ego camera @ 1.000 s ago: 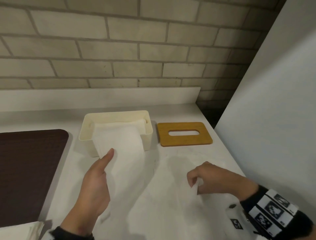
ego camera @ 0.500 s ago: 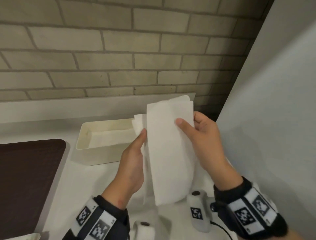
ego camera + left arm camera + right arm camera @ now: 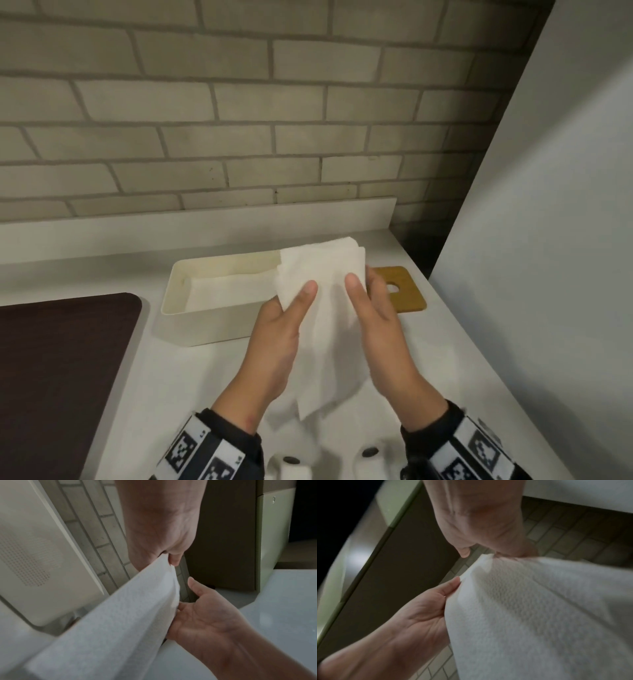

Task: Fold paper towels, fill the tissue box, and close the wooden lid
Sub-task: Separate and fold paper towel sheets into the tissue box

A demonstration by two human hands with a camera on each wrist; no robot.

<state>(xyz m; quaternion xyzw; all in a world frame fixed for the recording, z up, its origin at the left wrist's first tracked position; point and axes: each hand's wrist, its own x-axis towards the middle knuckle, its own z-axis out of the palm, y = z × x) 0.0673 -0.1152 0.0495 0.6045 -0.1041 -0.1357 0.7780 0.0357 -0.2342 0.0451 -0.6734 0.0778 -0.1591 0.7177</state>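
With the left hand [image 3: 281,329] and right hand [image 3: 373,318] pinching a folded paper towel [image 3: 325,274] above the partly filled tissue box [image 3: 205,318], insertion remains pending (wooden lid [image 3: 407,294] lies beside the box, unfitted).

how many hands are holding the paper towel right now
2. The left hand pinches the paper towel on its left side, thumb on top; the right hand grips its right side. Both are above the counter, in front of the tissue box.

Dim, soft-lit; blurred wrist views
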